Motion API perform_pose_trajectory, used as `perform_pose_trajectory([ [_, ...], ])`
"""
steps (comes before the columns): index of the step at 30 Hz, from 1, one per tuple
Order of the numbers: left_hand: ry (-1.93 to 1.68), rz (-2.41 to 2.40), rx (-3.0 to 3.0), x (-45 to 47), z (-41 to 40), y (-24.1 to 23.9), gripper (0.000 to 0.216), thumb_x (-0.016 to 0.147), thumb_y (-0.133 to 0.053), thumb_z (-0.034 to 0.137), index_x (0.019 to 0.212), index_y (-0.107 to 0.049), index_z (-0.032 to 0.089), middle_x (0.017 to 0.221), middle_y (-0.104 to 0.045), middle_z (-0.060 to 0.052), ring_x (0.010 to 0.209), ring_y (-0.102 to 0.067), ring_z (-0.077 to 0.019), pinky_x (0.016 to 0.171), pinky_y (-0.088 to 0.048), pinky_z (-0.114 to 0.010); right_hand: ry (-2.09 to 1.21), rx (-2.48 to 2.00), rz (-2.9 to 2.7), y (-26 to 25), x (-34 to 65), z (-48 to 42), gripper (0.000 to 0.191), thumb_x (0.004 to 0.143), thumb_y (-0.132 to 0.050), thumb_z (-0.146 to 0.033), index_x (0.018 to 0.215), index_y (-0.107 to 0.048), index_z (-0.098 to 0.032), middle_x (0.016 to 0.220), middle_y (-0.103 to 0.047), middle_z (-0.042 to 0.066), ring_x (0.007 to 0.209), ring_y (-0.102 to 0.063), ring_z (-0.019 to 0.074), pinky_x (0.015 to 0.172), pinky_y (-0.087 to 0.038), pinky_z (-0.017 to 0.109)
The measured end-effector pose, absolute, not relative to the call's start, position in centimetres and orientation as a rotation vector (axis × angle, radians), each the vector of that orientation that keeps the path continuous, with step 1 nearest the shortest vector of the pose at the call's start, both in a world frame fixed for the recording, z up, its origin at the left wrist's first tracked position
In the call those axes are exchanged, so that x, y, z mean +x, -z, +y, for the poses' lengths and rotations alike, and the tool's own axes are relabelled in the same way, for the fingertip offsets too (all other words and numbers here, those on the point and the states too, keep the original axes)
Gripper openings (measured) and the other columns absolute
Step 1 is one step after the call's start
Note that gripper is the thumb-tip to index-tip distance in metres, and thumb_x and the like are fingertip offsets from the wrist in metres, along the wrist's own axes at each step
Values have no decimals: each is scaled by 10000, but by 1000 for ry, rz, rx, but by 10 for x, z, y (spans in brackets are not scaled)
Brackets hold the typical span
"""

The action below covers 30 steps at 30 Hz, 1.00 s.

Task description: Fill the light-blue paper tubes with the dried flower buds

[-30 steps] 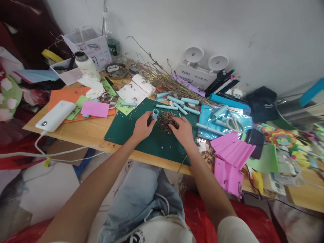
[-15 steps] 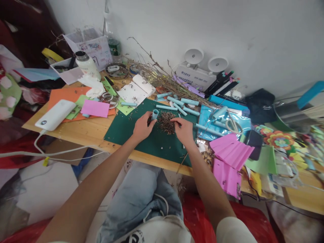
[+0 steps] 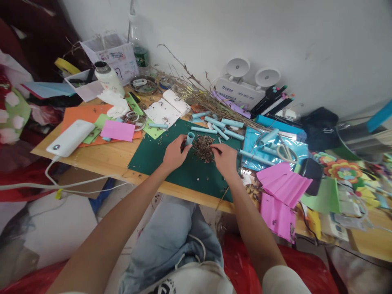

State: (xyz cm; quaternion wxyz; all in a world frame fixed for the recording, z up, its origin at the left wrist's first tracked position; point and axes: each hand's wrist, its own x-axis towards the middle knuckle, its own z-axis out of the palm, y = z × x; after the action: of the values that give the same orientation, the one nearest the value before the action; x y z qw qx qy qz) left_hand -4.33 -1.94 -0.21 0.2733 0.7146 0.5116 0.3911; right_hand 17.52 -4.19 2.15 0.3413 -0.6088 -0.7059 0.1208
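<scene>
Near the front edge of the cluttered light-wood table (image 3: 171, 191), above the flat dark-green mat (image 3: 183, 175), a short, hollow light-blue tube (image 3: 190, 138), apparently of rolled paper, stands roughly upright with its open mouth uppermost. It should be very light and not slippery, fairly stiff along its length but easy to crush across its thin wall, so a gentle hold on its side, below the rim, looks best. The left hand (image 3: 177, 153) has it that way, thumb on one side and curled fingers on the other, with little spread between them. Just to the right of the tube, on the mat, lies a loose heap of dry brown plant bits (image 3: 203, 147), likely almost weightless, brittle and quick to scatter, better taken in small pinches from its edge. The right hand (image 3: 226, 158) is at that heap's right side, fingers bent and tips drawn close to the thumb; whether any bits sit between them cannot be told. Behind the heap, toward the mat's back edge, lie several slim light-blue paper rolls (image 3: 203, 130). Further right, toward the table's right end, pale-handled scissors (image 3: 286, 153) rest on a shiny blue plastic packet (image 3: 250, 139).
</scene>
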Motion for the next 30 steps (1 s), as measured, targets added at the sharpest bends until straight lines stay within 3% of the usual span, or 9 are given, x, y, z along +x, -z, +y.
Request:
perform_pose_trajectory([
  [7, -1059, 1384, 1899, -42, -20, 3, 254, 921, -551, 380, 1118, -551, 220, 1011, -694, -78, 861, -677, -199, 775, -548, -327, -432, -1599, -1674, -23, 175, -40, 228, 830, -551, -197, 963, -735, -214, 848, -751, 40, 772, -686, 216, 791, -546, 370],
  [10, -1055, 1382, 1894, -42, -20, 2, 252, 920, -553, 378, 1121, -552, 226, 1008, -695, -72, 853, -676, -195, 772, -552, -326, -398, -1550, -1798, -20, 175, -40, 208, 837, -535, -184, 875, -738, -213, 934, -737, 63, 886, -678, 224, 841, -540, 377],
  [13, -1056, 1382, 1897, -42, -20, 2, 251, 917, -559, 367, 1123, -551, 224, 1010, -694, -70, 857, -674, -192, 781, -554, -327, -334, -1601, -1853, -18, 175, -41, 269, 833, -587, -231, 1058, -728, -189, 1058, -690, 110, 814, -656, 219, 805, -547, 391],
  [15, -1055, 1384, 1907, -43, -20, 1, 250, 917, -560, 359, 1124, -549, 219, 1005, -693, -71, 858, -671, -192, 787, -552, -329, -313, -1670, -1888, -17, 175, -42, 300, 815, -617, -239, 1088, -725, -176, 1009, -686, 115, 752, -641, 221, 788, -545, 408],
  [18, -1050, 1381, 1919, -43, -20, 0, 246, 922, -552, 352, 1126, -544, 214, 1008, -692, -71, 861, -667, -192, 794, -548, -331, -303, -1634, -1923, -18, 175, -44, 255, 830, -544, -159, 973, -754, -181, 914, -711, 95, 840, -660, 244, 845, -534, 410],
  [26, -1042, 1390, 1905, -43, -21, -2, 251, 922, -549, 370, 1124, -551, 221, 1017, -694, -77, 882, -671, -207, 783, -549, -333, -302, -1559, -1857, -37, 175, -39, 303, 834, -490, -130, 932, -766, -206, 947, -730, 80, 873, -674, 231, 855, -537, 394],
  [30, -1048, 1382, 1899, -43, -20, 0, 253, 916, -560, 370, 1127, -552, 229, 1035, -696, -71, 880, -669, -201, 808, -556, -345, -271, -1574, -1836, -49, 172, -35, 311, 835, -508, -140, 1049, -720, -217, 927, -746, 66, 854, -679, 228, 831, -525, 374],
])
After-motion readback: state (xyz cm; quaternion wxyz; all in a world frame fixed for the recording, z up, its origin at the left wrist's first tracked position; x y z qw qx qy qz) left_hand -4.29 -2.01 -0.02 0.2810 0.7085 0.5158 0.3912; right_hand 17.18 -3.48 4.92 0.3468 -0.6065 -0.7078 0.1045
